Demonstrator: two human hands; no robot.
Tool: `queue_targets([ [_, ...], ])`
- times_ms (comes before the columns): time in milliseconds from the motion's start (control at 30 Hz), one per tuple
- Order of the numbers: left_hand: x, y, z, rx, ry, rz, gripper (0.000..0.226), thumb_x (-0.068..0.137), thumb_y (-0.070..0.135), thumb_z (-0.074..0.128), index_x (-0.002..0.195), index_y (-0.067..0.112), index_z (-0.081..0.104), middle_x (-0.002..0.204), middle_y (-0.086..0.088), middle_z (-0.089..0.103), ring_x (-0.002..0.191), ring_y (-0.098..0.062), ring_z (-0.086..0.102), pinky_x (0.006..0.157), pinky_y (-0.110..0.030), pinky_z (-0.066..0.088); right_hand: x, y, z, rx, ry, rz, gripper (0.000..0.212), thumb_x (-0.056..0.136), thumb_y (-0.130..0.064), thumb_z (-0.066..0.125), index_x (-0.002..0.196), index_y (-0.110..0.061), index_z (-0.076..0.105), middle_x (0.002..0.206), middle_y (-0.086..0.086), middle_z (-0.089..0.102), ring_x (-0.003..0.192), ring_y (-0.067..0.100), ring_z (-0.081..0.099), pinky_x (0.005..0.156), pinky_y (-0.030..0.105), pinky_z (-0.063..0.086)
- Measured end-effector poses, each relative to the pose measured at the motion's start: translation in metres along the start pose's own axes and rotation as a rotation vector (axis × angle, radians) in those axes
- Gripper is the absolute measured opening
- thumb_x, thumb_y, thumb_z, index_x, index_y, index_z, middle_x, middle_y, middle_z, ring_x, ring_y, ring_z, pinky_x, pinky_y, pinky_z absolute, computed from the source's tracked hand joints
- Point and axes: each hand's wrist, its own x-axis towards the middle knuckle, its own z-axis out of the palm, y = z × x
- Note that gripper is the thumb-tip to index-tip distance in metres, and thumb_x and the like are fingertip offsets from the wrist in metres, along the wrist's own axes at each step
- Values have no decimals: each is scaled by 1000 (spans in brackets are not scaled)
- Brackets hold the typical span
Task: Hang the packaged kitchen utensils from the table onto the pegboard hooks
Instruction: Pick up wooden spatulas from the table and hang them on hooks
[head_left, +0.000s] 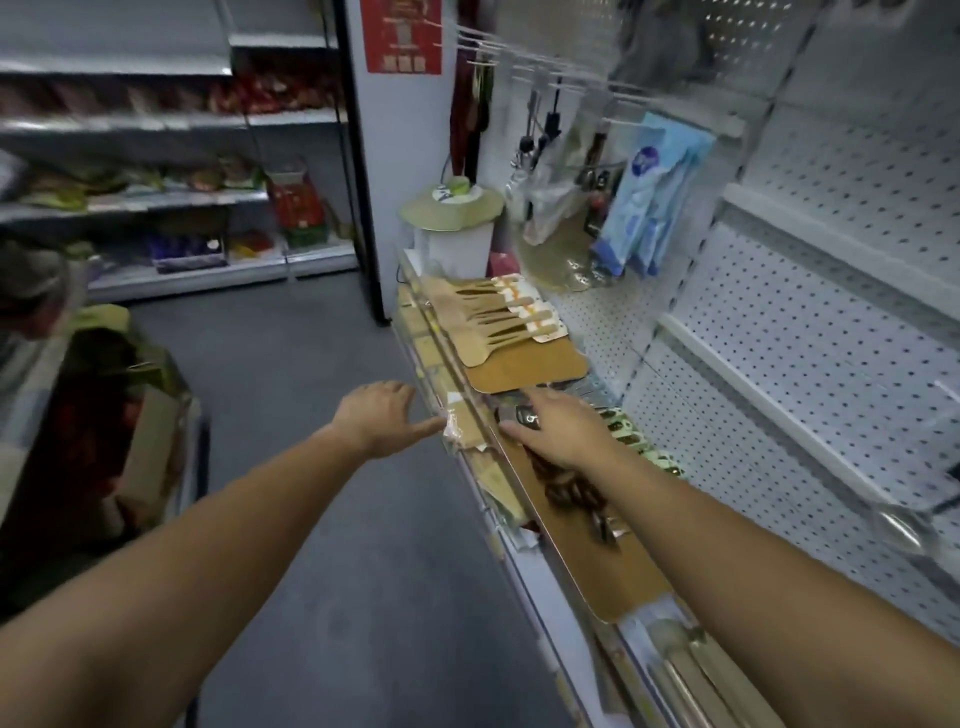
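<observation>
My right hand (558, 428) reaches over the shelf ledge and lies on a pile of packaged metal utensils (524, 415); its fingers are hidden, so the grip is unclear. My left hand (384, 415) hovers beside the ledge's clear front rail (452, 364) with fingers extended, its thumb near a small plastic tag (453, 427). More packaged utensils with dark handles (571, 491) lie under my right forearm on a brown board (587, 561). Wooden spatulas on cards (498, 317) lie farther along. The white pegboard (810, 332) rises to the right, with metal hooks (545, 67) at the top.
Blue packets (649, 197) and clear bags with utensils (550, 192) hang from the hooks. A white bin with a green lid (452, 223) stands at the ledge's far end. Grocery shelves (156, 197) line the aisle at left, and a loaded cart (119, 415) stands close by.
</observation>
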Motion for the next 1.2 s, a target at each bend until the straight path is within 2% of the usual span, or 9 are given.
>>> queue_targets([
  [100, 36, -31, -6, 4, 17, -9, 93, 83, 83, 31, 147, 16, 39, 151, -7, 43, 136, -27, 42, 110, -41, 38, 58, -18, -4, -12, -31, -16, 77, 93, -70, 42, 150, -17, 39, 147, 9, 51, 132, 29, 50, 109, 44, 41],
  [233, 93, -62, -6, -7, 1, -32, 92, 83, 82, 30, 148, 17, 37, 151, -6, 42, 137, -26, 42, 111, -40, 36, 134, -23, 3, -23, -23, -32, 79, 90, -75, 40, 146, -19, 42, 144, 7, 54, 128, 28, 53, 107, 47, 42],
  [333, 147, -76, -10, 10, -24, -45, 90, 85, 80, 30, 148, 16, 37, 152, -7, 41, 137, -26, 41, 111, -40, 35, 193, -18, 9, -6, -26, -16, 80, 91, -74, 41, 149, -19, 39, 149, 6, 50, 134, 27, 48, 110, 46, 38],
  [467, 228, -85, -21, 20, -44, -55, 87, 86, 79, 31, 145, 16, 40, 149, -7, 44, 135, -26, 43, 109, -40, 36, 277, -3, 10, 37, 0, -1, 79, 91, -72, 43, 148, -19, 41, 148, 6, 50, 134, 26, 48, 109, 43, 39],
  [600, 300, -94, -38, 18, -60, -46, 86, 86, 79, 31, 144, 16, 41, 146, -7, 47, 133, -26, 44, 108, -40, 38, 349, 13, 7, 59, -62, 29, 78, 92, -70, 42, 152, -19, 37, 154, 4, 43, 139, 26, 43, 111, 41, 34],
  [733, 362, -115, -47, 20, -78, -5, 86, 88, 76, 32, 148, 15, 36, 150, -8, 43, 136, -27, 42, 109, -40, 36, 420, 17, 4, 50, -87, 65, 80, 91, -71, 42, 151, -19, 37, 151, 6, 47, 136, 28, 46, 109, 40, 37],
  [933, 472, -167, -36, 23, -95, 116, 86, 87, 78, 31, 145, 15, 40, 151, -7, 42, 134, -27, 44, 107, -41, 41, 514, 14, 17, 75, -88, 167, 72, 93, -67, 45, 145, -18, 44, 143, 9, 54, 129, 30, 51, 103, 39, 42],
  [1067, 546, -192, -14, 35, -152, 257, 88, 87, 78, 31, 150, 16, 32, 156, -6, 36, 140, -27, 36, 110, -42, 37, 549, 18, 40, 135, -79, 349, 73, 94, -66, 45, 145, -13, 45, 145, 11, 53, 130, 30, 50, 102, 39, 43],
  [1200, 592, -196, 9, 129, -242, 457, 84, 89, 74, 35, 149, 15, 34, 152, -7, 39, 138, -28, 39, 106, -42, 38, 555, 14, 71, 249, -120, 565, 75, 94, -66, 45, 146, -12, 42, 146, 14, 50, 131, 32, 49, 103, 42, 43],
])
